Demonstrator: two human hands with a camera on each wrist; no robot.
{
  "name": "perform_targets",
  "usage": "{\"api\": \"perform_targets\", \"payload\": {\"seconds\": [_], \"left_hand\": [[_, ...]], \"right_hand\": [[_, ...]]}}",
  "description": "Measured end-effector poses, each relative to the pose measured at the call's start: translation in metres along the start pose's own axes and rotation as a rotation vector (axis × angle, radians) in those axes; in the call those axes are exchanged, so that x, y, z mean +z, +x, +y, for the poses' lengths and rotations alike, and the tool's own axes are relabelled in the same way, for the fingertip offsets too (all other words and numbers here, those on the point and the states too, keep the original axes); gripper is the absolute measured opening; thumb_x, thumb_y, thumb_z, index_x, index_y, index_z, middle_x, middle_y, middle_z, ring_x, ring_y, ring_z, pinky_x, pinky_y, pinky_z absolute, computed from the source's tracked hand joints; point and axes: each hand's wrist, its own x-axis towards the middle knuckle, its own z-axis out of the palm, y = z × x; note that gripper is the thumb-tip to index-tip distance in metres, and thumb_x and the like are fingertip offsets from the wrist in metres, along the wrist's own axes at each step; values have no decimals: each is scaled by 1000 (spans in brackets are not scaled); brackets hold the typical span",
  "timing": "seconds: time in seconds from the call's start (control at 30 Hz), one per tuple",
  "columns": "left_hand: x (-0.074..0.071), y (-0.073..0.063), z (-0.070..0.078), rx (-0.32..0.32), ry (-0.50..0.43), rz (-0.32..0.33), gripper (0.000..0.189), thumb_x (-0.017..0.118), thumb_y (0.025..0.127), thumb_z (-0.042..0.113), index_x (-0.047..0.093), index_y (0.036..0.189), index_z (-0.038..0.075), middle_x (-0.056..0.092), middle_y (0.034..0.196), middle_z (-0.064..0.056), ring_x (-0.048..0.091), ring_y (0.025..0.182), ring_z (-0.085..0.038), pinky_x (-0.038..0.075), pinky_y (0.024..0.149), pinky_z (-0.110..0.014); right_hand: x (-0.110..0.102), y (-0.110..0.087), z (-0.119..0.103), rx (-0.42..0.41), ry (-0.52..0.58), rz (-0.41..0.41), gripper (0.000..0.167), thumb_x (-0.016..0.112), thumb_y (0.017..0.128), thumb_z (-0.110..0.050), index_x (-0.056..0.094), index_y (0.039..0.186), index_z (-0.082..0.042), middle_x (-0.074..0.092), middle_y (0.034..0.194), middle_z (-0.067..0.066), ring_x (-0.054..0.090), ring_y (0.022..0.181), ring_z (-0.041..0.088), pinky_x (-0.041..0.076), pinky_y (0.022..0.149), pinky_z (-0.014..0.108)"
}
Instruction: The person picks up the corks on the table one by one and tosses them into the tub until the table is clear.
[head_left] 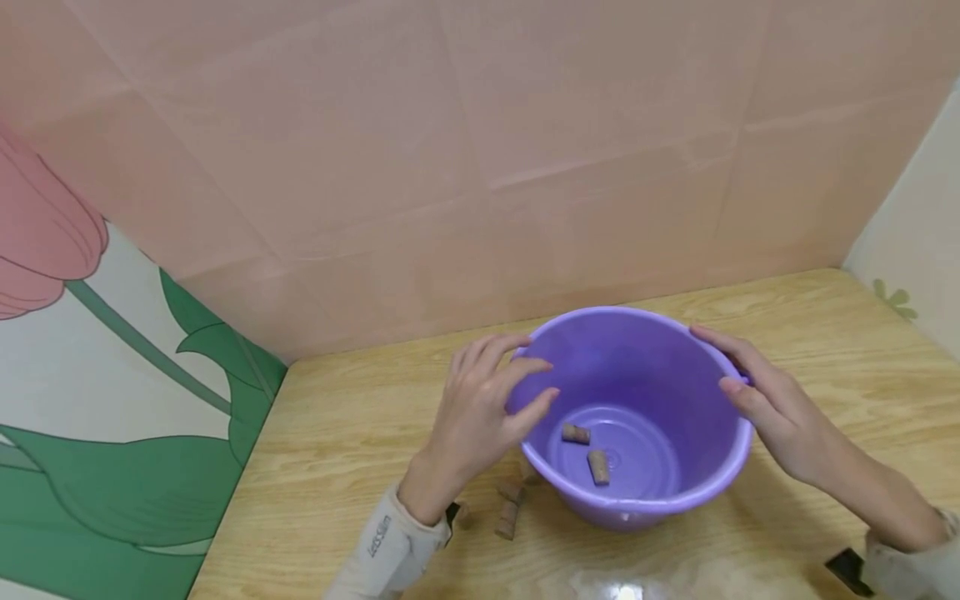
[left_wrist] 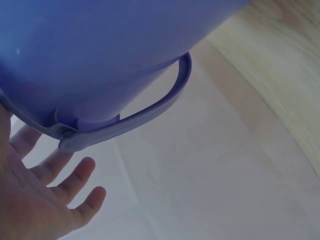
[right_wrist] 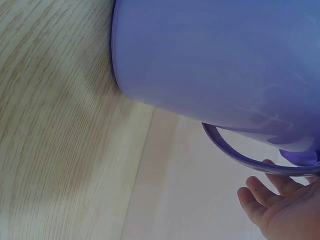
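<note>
At opposite sides of its rim (head_left: 651, 505), the purple bucket (head_left: 630, 362) is being flanked by left hand (head_left: 480, 404) and right hand (head_left: 780, 412), both loose-fingered, unclenched.

Right wrist view, reference: purple plastic bucket (right_wrist: 215, 65). Smooth outer wall shown; base end at left, against the wood-grain tabletop (right_wrist: 60, 130), which lies left of the bucket. Curved purple handle (right_wrist: 231, 151) bows out below the bucket, an open gap between it and the wall. Small purple lug (right_wrist: 299, 157) sits inside that gap. Right hand (right_wrist: 287, 212) is below the bucket, at lower right; fingers loosely extended, slightly spread. One fingertip overlaps the handle; pressure on it cannot be judged. Pale pinkish wall (right_wrist: 190, 195) behind, also below the bucket, meeting the tabletop along a straight line.
</note>
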Motion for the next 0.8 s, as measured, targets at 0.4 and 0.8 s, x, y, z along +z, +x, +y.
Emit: {"api": "perform_targets", "payload": {"seconds": [0.4, 0.8], "left_hand": [[-1, -2, 0, -5, 1, 3, 20, 74, 87, 30, 74, 103, 18, 68, 122, -5, 57, 118, -21, 42, 104, -42], [-4, -7, -4, -36, -12, 8, 19, 73, 88, 29, 75, 102, 17, 68, 122, -5, 57, 118, -21, 42, 105, -44]], "right_hand": [[0, 1, -5, 16, 0, -5, 54, 35, 97, 9, 37, 150, 0, 50, 147, -10, 54, 121, -5, 46, 91, 6], [0, -1, 0, 25, 26, -12, 55, 35, 97, 9, 35, 151, -1, 49, 148, -11, 54, 120, -5, 47, 89, 6]]}}
